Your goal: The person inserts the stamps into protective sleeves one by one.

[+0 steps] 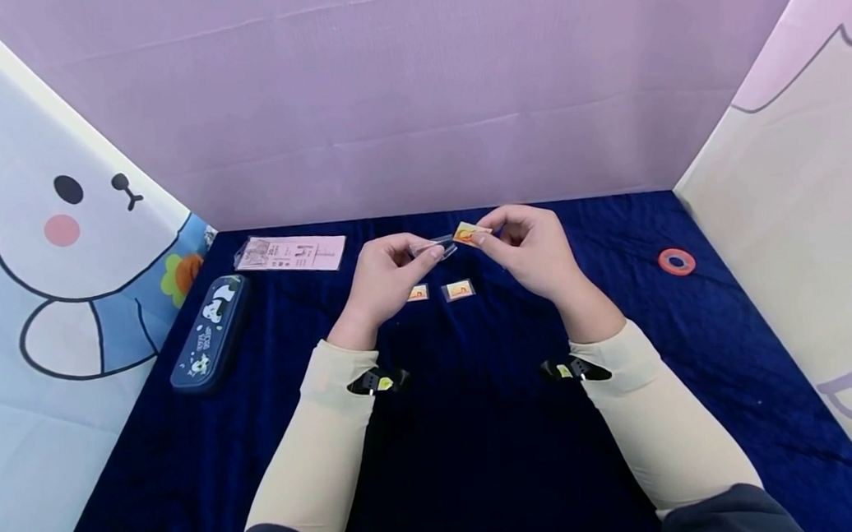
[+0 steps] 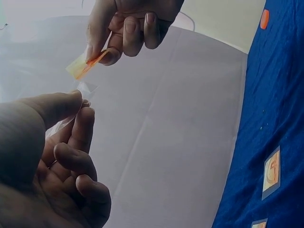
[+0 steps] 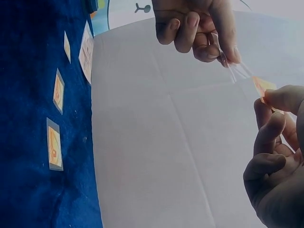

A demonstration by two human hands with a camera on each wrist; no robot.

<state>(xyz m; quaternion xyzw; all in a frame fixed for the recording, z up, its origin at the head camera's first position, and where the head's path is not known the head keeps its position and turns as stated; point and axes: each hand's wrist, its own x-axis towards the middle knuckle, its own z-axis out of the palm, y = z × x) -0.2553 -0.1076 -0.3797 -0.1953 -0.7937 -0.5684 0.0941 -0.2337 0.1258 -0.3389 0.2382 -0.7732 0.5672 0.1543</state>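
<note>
My left hand (image 1: 384,279) pinches a small clear plastic sleeve (image 1: 445,248) between thumb and forefinger. Opposite it, my right hand (image 1: 536,250) holds a small yellow-and-orange card (image 1: 464,233) by one edge, thumb against fingers. Card and sleeve are raised over the table, the card right at the sleeve's free end. On the cloth below lie similar cards in clear sleeves: one card (image 1: 460,290) in full sight, another card (image 1: 419,293) partly covered by the left hand. From the right wrist, a third small card (image 3: 67,47) shows farther along that row.
A pink printed slip (image 1: 299,253) in a clear cover lies at the back left. Nearer, a dark blue pencil case (image 1: 211,335) rests at the left edge. A red roll of tape (image 1: 676,262) sits on the right. Fabric walls border the blue cloth (image 1: 702,395).
</note>
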